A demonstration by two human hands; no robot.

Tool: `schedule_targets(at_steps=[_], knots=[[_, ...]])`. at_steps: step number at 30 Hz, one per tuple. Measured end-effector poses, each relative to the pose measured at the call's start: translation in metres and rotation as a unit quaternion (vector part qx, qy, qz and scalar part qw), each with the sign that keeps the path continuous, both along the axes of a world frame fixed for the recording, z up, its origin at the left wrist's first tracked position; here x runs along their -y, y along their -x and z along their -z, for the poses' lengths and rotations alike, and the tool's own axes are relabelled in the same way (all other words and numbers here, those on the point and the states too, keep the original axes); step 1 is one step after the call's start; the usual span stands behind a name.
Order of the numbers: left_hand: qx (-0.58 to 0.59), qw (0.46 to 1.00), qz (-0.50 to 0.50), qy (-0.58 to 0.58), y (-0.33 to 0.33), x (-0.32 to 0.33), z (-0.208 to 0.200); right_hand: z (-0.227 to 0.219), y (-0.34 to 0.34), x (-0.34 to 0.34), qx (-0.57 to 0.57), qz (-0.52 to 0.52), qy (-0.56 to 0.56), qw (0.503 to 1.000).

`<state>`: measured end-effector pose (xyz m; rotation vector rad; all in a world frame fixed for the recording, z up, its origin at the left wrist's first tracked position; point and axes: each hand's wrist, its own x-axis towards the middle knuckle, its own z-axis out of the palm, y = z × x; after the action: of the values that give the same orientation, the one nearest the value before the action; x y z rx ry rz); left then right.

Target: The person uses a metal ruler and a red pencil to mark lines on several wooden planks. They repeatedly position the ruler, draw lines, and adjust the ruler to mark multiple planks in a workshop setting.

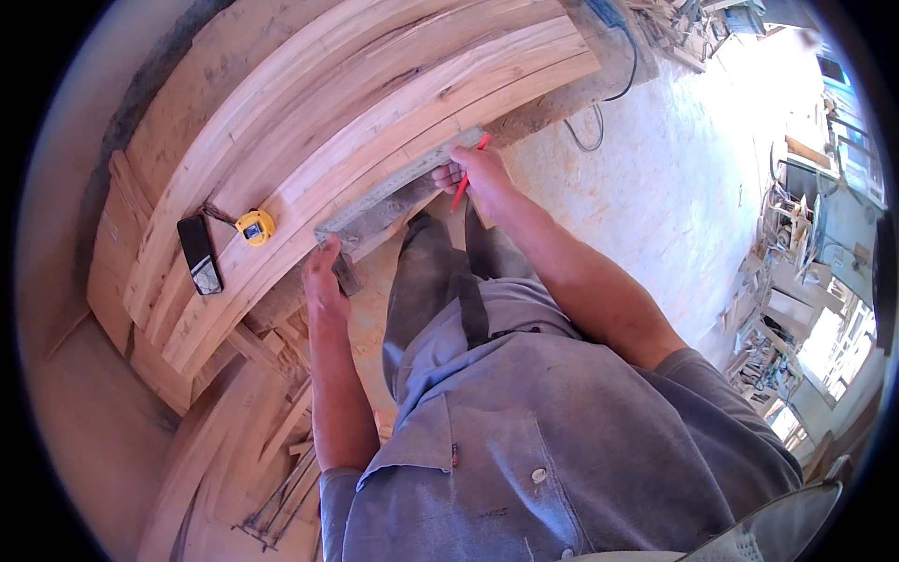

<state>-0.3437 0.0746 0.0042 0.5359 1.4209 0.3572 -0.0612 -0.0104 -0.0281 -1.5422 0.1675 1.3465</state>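
A metal square point(398, 180) lies slantwise along the near edge of the pale wooden boards point(351, 140). My left hand point(323, 281) closes around its near-left corner, where a short dark arm points down past the edge. At the far-right end of the long blade is my right hand point(482, 176), its fingers wrapped round a red pencil point(459, 195). Those fingers are close to the blade's end; whether they press on it I cannot tell. On the boards left of the square sit a yellow tape measure point(255, 227) and a black phone point(198, 255).
Curved wood pieces point(215, 468) and a metal rack or clamp frame point(267, 525) stand at lower left. A blue tool with a cable point(635, 66) rests at the bench's far end. Scrap wood point(688, 42) heaps beyond it. Pale floor point(646, 197) stretches right toward cluttered shelving point(796, 225).
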Motion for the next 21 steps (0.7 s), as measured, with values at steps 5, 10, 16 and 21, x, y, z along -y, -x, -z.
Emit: schedule_targets(at_steps=[5, 10, 16, 21], knots=[[-0.099, 0.995, 0.014, -0.016, -0.009, -0.002, 0.004, -0.005, 0.005, -0.002, -0.003, -0.003, 0.000, 1.000], [-0.123, 0.991, 0.020, -0.041, -0.011, -0.004, 0.003, -0.002, 0.006, -0.003, -0.004, -0.019, -0.002, 1.000], [-0.121, 0.990, 0.014, -0.065, -0.008, -0.006, 0.008, -0.001, 0.007, -0.005, -0.011, -0.027, -0.003, 1.000], [-0.106, 0.993, 0.016, -0.043, -0.006, -0.005, 0.006, -0.003, 0.006, -0.005, -0.001, -0.035, 0.000, 0.999]])
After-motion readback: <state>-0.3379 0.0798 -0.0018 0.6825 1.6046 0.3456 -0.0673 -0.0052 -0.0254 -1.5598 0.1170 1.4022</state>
